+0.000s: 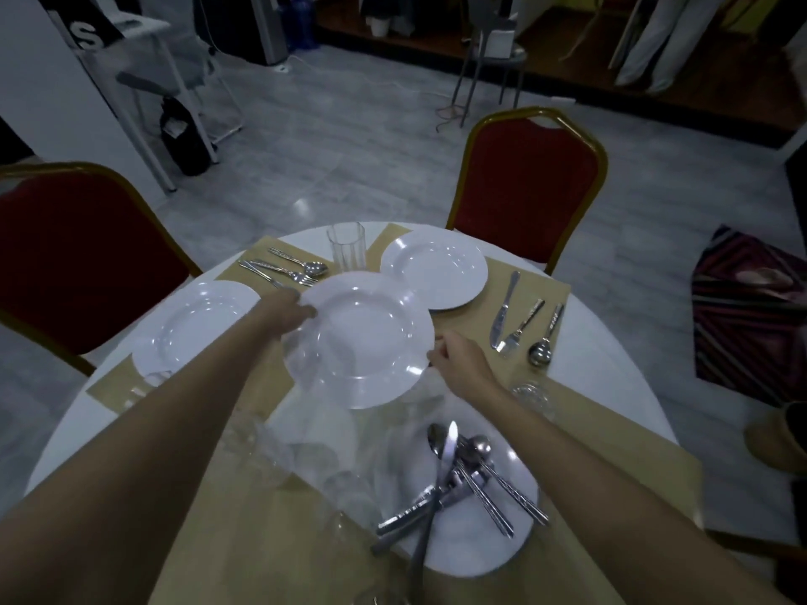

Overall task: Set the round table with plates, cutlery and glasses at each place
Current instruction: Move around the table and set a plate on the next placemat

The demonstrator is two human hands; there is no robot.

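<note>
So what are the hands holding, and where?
Both hold one white plate by its rim: left hand on the left edge, right hand on the right edge.

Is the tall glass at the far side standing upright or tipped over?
Upright: the tall glass stands on its base, rim up, beside the far plate.

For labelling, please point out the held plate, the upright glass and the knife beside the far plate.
Held plate [362, 338]: head view, its centre.
Upright glass [346, 248]: head view, its wall.
Knife [505, 310]: head view, its middle.
</note>
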